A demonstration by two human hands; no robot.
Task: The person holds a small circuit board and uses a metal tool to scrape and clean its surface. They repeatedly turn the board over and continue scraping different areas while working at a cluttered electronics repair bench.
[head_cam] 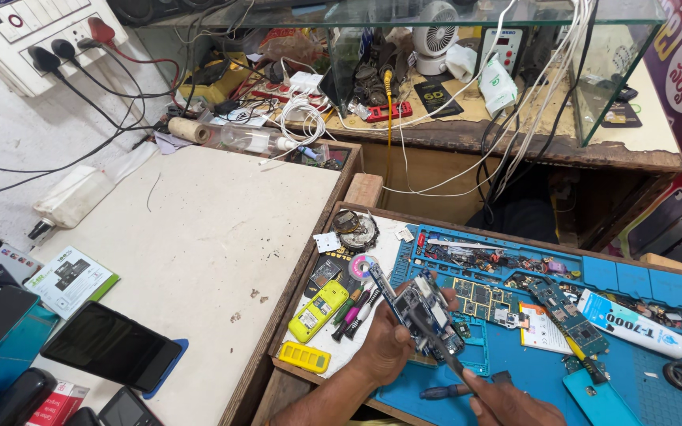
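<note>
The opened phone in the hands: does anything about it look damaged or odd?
The opened phone in the left hand has no back cover, so its circuit board is bare. The right hand holds a thin tool against it.

Two bare hands, no gloves, rings or watch visible. Left hand (388,347) with bare forearm, no sleeve in view. Right hand (515,406) mostly cut off by frame edge.

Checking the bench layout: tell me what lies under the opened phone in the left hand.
Under the opened phone held by the left hand lies the blue work mat. The patch directly beneath is covered.
</note>
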